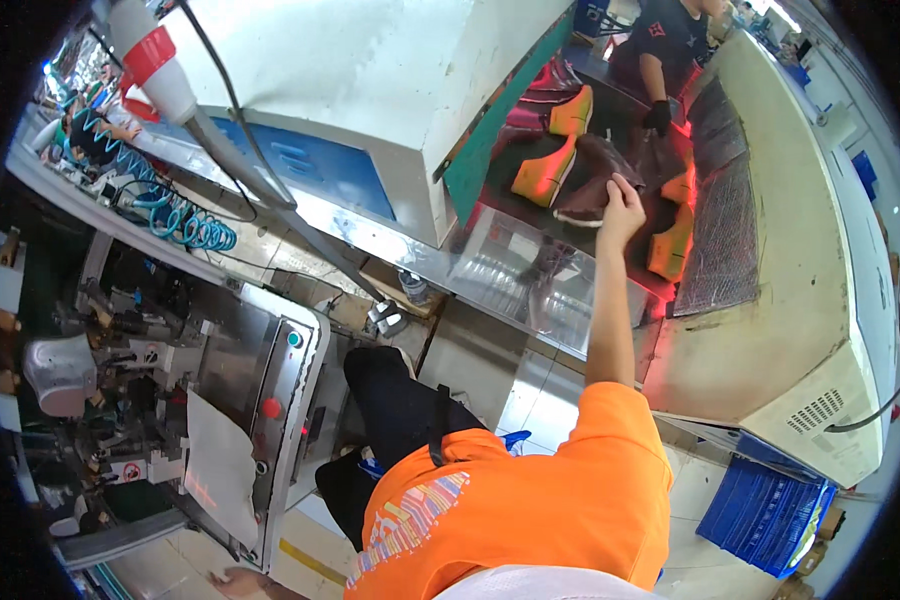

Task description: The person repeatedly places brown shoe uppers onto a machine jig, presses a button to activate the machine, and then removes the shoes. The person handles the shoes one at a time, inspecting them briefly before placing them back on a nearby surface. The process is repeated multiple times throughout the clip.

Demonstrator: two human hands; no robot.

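With twelve at the top of the head view, we have our right hand (622,212) at the end of a straight forearm reaching up from six o'clock, thumb and fingers pinched on the near edge of a dark boot (592,178). The boot lies over the dark bed (532,222), its bulk toward ten o'clock from our knuckles. Its long axis seems to run from seven, where a pale edge shows, up to one; our grip is off that line, on the right side.

An orange block (544,174) sits just beside it at ten; another (669,246) is apart at four. A co-worker's gloved hand (657,118) is near one. Our left hand (242,583) is far off at seven, cut by the lower rim; we cannot tell whether its fingers are closed.
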